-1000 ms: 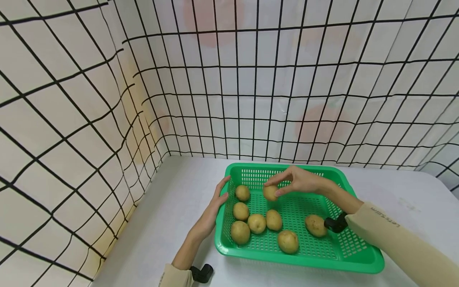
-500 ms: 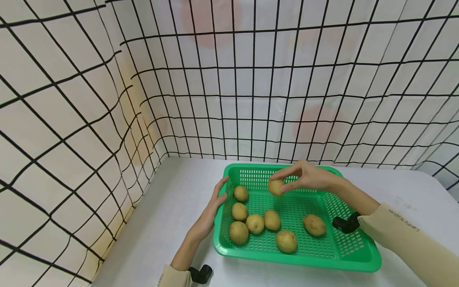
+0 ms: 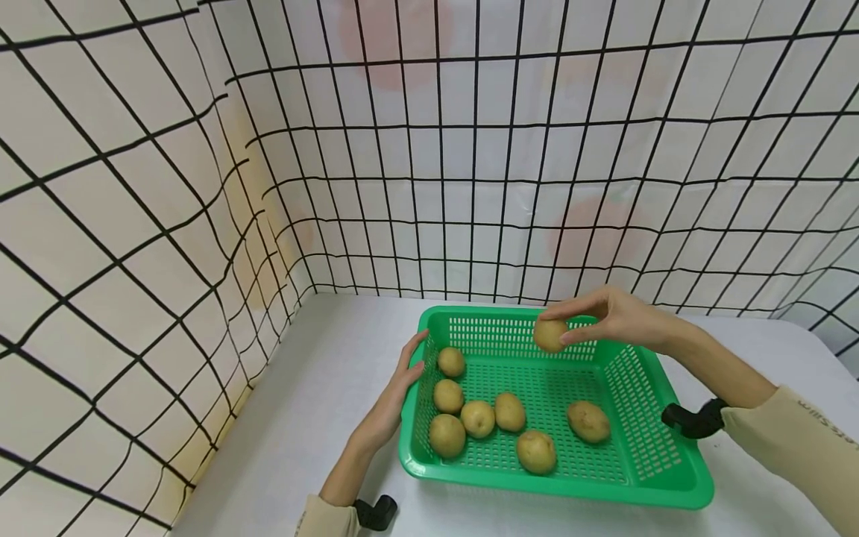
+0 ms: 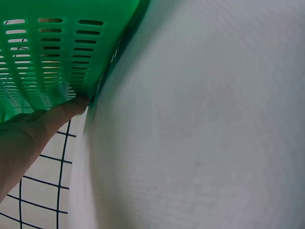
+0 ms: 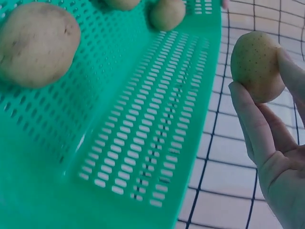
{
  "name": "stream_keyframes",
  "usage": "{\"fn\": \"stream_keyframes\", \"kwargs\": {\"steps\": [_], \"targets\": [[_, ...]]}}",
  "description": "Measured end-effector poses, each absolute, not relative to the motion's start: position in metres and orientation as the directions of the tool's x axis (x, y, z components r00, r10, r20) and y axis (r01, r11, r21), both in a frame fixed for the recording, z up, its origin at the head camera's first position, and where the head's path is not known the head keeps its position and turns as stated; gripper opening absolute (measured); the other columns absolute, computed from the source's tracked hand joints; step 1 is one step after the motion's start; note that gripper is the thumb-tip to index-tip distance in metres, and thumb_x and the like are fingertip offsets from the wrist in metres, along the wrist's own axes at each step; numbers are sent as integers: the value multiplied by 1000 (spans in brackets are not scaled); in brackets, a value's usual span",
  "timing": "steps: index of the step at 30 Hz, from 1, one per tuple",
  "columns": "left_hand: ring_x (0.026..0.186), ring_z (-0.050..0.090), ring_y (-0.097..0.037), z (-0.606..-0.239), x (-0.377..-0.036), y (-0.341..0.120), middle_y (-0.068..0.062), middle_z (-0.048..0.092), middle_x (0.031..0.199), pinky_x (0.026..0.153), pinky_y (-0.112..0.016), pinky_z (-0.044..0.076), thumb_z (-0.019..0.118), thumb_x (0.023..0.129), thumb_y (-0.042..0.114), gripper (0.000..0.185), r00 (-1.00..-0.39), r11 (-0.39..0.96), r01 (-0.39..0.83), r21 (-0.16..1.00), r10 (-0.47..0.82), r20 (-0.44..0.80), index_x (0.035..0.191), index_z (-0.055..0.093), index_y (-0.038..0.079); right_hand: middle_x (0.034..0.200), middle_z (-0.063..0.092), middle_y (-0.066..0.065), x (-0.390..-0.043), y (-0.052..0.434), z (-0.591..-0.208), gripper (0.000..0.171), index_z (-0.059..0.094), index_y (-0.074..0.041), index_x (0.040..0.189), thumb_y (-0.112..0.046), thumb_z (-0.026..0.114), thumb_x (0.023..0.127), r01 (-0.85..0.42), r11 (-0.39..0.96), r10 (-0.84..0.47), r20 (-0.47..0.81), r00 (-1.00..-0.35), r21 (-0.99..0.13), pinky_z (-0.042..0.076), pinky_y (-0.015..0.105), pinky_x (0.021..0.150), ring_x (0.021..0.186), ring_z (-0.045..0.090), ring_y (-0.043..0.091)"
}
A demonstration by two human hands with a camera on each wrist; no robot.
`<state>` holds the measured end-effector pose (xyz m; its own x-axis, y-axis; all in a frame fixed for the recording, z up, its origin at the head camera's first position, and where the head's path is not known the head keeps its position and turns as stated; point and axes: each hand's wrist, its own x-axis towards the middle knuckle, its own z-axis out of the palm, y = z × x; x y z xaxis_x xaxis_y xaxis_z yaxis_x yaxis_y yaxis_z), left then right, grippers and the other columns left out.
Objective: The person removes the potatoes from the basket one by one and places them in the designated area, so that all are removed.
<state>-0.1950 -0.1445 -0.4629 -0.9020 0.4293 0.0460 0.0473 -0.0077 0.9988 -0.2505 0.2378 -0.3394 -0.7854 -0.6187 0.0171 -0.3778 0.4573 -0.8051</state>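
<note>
- The right hand pinched a speckled potato with thumb and fingers, above the far side of the basket.
- The left hand touched the left wall, fingers extended, thumb apart.
- The basket was green, slotted; seven potatoes lay inside.

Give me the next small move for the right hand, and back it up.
I'd probably keep carrying the held potato rightward, toward the right rim of the green basket. The right hand pinches it clear of the basket's floor, it has shifted right over the last half second, and the left hand rests against the opposite side.
</note>
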Motion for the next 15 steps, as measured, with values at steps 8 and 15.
{"fn": "stream_keyframes", "kwargs": {"steps": [8, 15], "targets": [[161, 7, -33, -463, -195, -144, 0, 7, 173, 124, -70, 14, 27, 112, 43, 52, -903, -1, 47, 999, 427, 43, 161, 12, 45, 141, 67, -3, -240, 274, -329, 45, 69, -19, 137, -21, 78, 93, -363, 560, -526, 19, -850, -745, 49, 41, 109, 129, 52, -12], [161, 7, -33, -463, -195, -143, 0, 6, 173, 124, -70, 14, 27, 112, 43, 51, -903, -4, 43, 999, 427, 41, 161, 12, 45, 143, 64, -14, -229, 303, -325, 47, 67, -20, 139, -22, 78, 93, -290, 611, -417, 12, -909, -737, 40, 75, 104, 124, 49, -18]]}}
